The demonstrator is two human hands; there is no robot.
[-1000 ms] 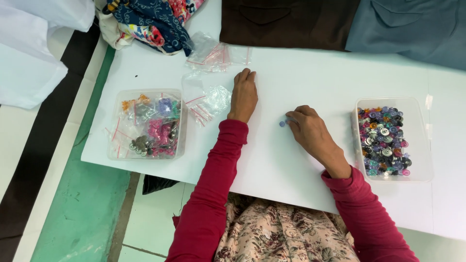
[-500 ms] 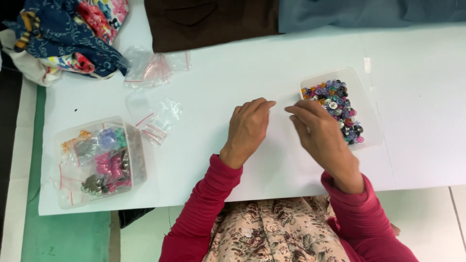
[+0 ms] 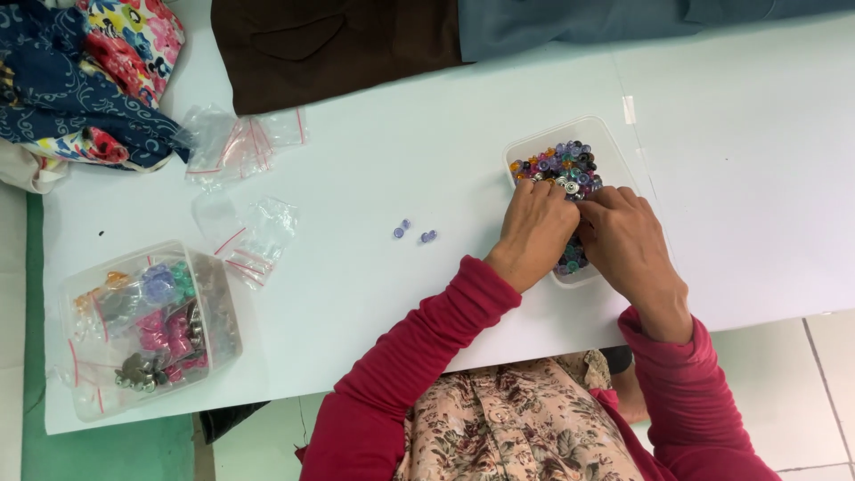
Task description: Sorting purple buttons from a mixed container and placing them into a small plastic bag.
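The white table [image 3: 427,160] has a smooth, matt surface. The clear plastic rectangular box [image 3: 614,147] under both hands looks thin and a little glossy; the small buttons of many colours [image 3: 561,165] in it are shiny plastic, some with a metallic look. The two loose pale purple buttons [image 3: 414,232] look translucent. The small clear zip bags [image 3: 245,142] are thin, crinkled, glossy film. The brown cloth [image 3: 329,44] is matt, and the red sleeves [image 3: 419,356] are soft knit.

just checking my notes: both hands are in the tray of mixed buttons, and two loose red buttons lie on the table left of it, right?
Not quite: the head view shows the two loose buttons are pale purple, not red. Both hands, left and right, are in the tray.
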